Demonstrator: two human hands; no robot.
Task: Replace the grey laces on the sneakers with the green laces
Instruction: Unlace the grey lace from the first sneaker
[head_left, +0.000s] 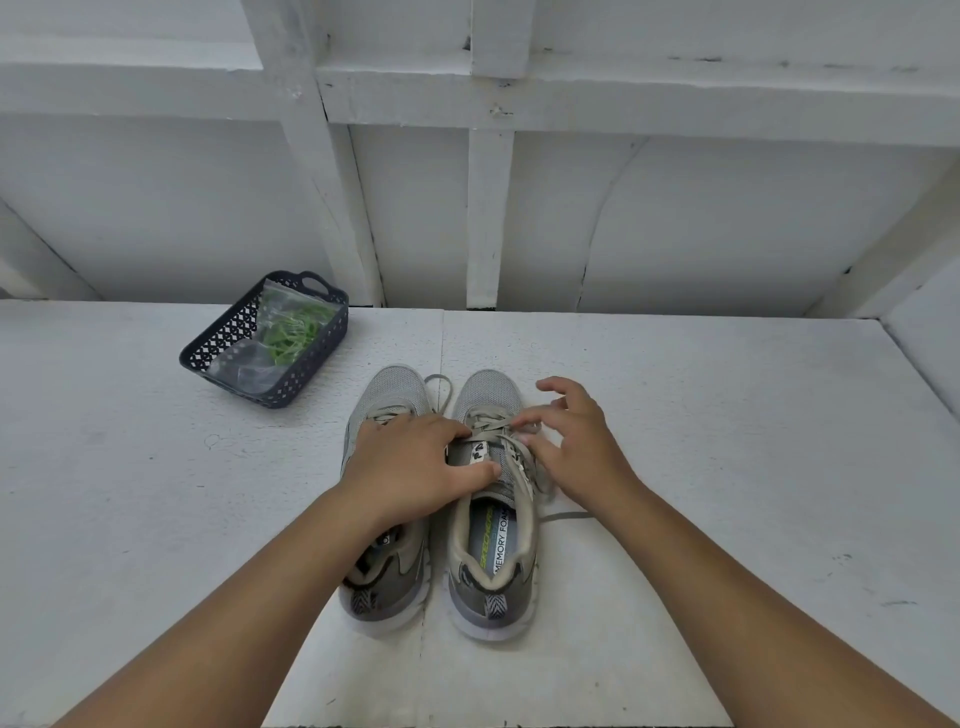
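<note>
Two grey sneakers stand side by side on the white surface, toes pointing away from me: the left sneaker (387, 395) and the right sneaker (493, 561). Both carry grey laces (491, 427). My left hand (410, 467) lies across the left sneaker's lacing, with thumb and fingertips reaching onto the right sneaker's tongue. My right hand (576, 441) hovers at the right sneaker's laces, forefinger and thumb pinching a lace strand, other fingers spread. The green laces (293, 332) sit in a clear plastic bag inside a dark basket (208, 353) at the far left.
The white surface (727, 467) extends wide on both sides of the sneakers. A white panelled wall (675, 208) rises behind it. A loose grey lace end (566, 515) trails to the right of the right sneaker.
</note>
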